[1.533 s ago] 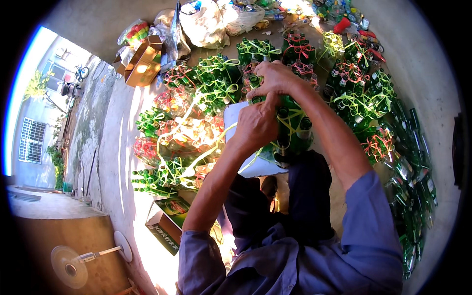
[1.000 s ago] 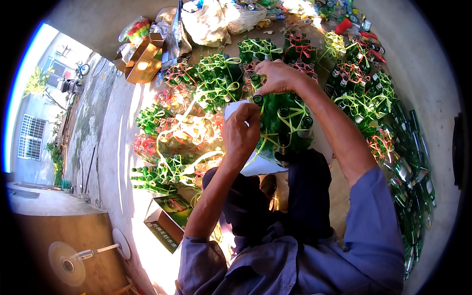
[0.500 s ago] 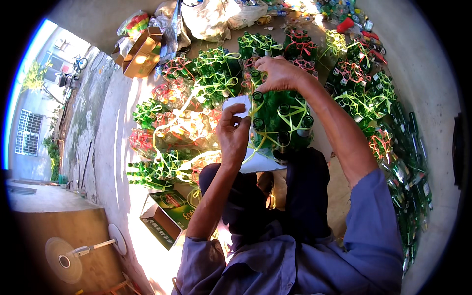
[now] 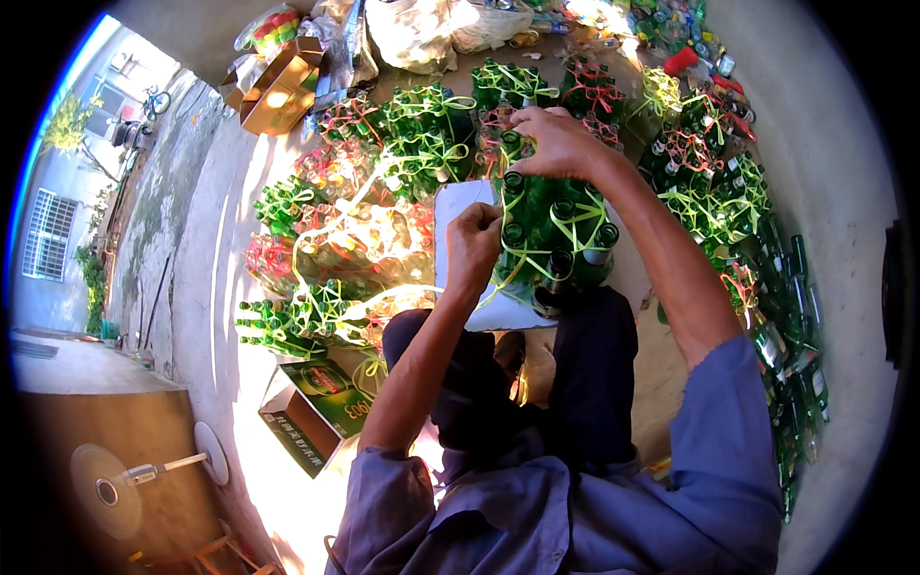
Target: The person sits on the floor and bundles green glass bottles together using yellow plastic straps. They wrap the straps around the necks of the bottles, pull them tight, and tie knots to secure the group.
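Note:
A bundle of green glass bottles [image 4: 541, 230] stands upright in front of me, with yellow-green plastic strapping [image 4: 575, 228] laced round the necks. Beneath it is a white board [image 4: 455, 216], near my knees. My left hand [image 4: 472, 247] is closed in a pinch at the bundle's left side, against the necks; what lies between its fingertips is hidden, and a loose strap end hangs just below. Reaching over the far side, my right hand [image 4: 559, 144] has its fingers and thumb curved about the neck of a far-left bottle [image 4: 512, 142].
Strapped bottle bundles [image 4: 422, 144] crowd the left and far side, more [image 4: 709, 192] the right. Loose green bottles [image 4: 795, 335] lie along the right wall. An opened carton [image 4: 311, 412] sits at lower left, beside a fan [image 4: 107, 492]. White bags [image 4: 412, 34] are at the back.
My left hand has moved slightly right and up against the bundle, and its fingers have closed. The right hand stays over the far bottles, and the whole view has shifted a little.

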Motion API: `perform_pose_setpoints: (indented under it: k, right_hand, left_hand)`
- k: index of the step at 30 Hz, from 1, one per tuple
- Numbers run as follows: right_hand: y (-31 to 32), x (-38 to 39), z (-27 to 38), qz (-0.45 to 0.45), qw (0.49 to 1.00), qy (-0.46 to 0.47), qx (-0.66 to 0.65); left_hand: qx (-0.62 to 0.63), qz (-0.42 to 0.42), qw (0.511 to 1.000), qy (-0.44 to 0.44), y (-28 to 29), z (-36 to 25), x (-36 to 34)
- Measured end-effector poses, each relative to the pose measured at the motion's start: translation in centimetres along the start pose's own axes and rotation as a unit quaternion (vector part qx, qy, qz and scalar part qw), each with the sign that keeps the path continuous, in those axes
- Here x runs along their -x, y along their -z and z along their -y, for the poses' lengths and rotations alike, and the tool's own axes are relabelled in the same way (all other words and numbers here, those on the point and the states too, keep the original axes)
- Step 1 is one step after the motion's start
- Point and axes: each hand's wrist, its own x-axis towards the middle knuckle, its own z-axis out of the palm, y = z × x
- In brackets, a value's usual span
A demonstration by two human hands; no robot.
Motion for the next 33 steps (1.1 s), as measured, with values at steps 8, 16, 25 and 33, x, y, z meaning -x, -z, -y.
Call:
perform_pose_setpoints:
  k: [8,16,25,33]
  right_hand:
    - [1.4,1.1,1.9,0.068,0.995,-0.046,0.063]
    - [1.7,5.3,4.9,0.012,0.994,-0.037,0.098]
    - [-0.5,4.9,7.5,-0.007,0.982,-0.072,0.176]
    - [-0.9,5.4,6.9,-0.038,0.979,-0.018,0.199]
  left_hand:
    - [-0.031,0.004,0.999,0.024,0.1,-0.1,-0.1]
    - [-0.033,0.014,0.998,0.045,0.5,0.2,-0.6]
    - [-0.006,0.069,0.996,0.052,1.0,1.0,-1.2]
    - [0.102,0.138,0.980,0.096,1.6,-1.3,-0.7]
